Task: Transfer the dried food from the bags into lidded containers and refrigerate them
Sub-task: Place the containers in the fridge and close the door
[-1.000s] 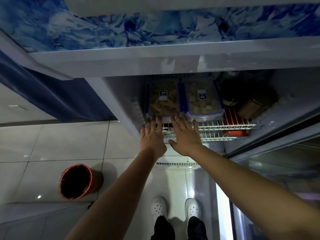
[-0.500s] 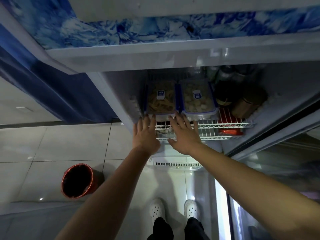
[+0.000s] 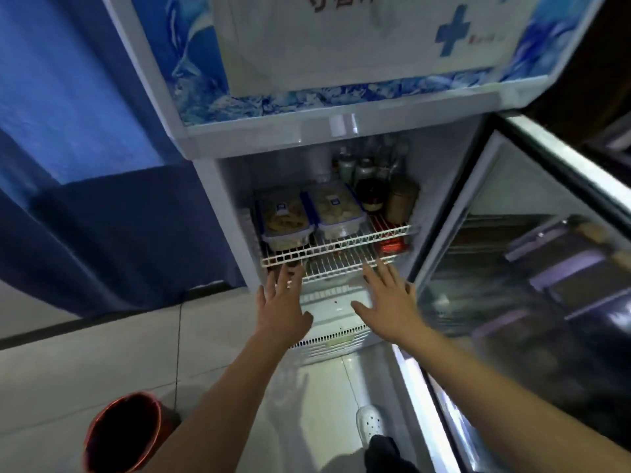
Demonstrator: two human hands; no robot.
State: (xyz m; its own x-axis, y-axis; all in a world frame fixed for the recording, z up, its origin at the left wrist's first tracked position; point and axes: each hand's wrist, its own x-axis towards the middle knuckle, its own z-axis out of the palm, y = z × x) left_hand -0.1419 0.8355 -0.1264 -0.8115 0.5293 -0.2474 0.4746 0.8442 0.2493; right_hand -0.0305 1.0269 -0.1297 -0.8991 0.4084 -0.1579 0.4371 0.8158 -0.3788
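Observation:
Two clear lidded containers with blue clips stand side by side on the white wire shelf (image 3: 355, 238) inside the open fridge. The left container (image 3: 286, 218) holds brownish dried food, the right container (image 3: 336, 208) holds paler pieces. My left hand (image 3: 281, 307) hovers in front of the shelf's lower left edge, fingers straight and spread, holding nothing. My right hand (image 3: 387, 300) is to the right of it, also spread and empty, just below the front of the lower wire rack. Neither hand touches a container.
Dark jars and bottles (image 3: 375, 179) crowd the back right of the shelf, with a red packet (image 3: 391, 245) underneath. The glass fridge door (image 3: 532, 268) stands open at right. A red bin (image 3: 124, 435) sits on the tiled floor at lower left. A blue curtain (image 3: 85, 199) hangs left.
Both hands have drawn back from the containers and spread apart, now below the shelf's front edge. The view has pulled back and tilted up, showing more of the fridge.

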